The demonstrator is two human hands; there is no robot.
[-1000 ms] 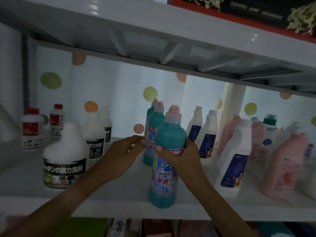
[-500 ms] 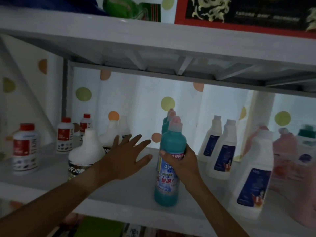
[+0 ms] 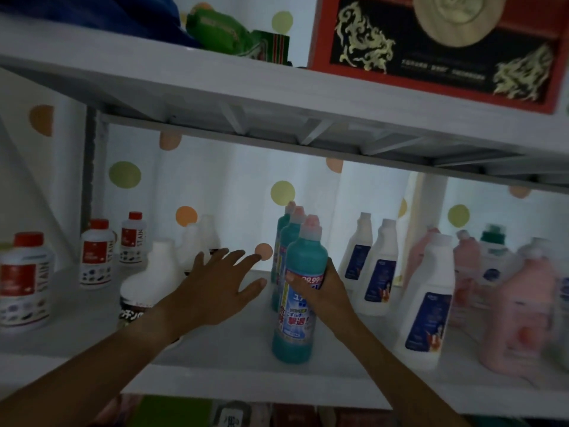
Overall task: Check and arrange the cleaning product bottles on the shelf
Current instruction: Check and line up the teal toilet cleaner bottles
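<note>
— Hands first, nearest us: the right hand (image 3: 320, 288) is wrapped round the front teal bottle (image 3: 300, 291), thumb across the label, fingers curled behind it. The left hand (image 3: 221, 288) is spread wide, fingers apart, hovering over the white shelf (image 3: 240, 377) and gripping nothing.

— Where's that bottle standing?

— Upright near the front edge of the shelf, about the middle. Pale pink cap, blue and white label with Japanese characters, and a band under the thumb that reads "99.99". Two more teal bottles (image 3: 286, 241) line up straight behind it.

— Anything readable on the left?

— Just past the left wrist, a squat white bottle (image 3: 154, 278) with a dark band of Japanese lettering, partly hidden by the arm. Further left, three red-capped white bottles (image 3: 26, 278) in a receding row; "STAIN" runs vertically down the label edge, small pictures below it too blurred to read.

— And right?

— Tall white bottles with dark blue labels (image 3: 428, 306), print too small to make out. Beyond them pink bottles (image 3: 517, 315), blurred, and a green-capped one (image 3: 492, 251) at the back.

— Behind it all?

— White backing with green and orange dots. Up on the shelf above, a red and black box (image 3: 431, 53) with gold dragon-like figures, its line of text illegible, and a green packet (image 3: 221, 32) beside it.
</note>
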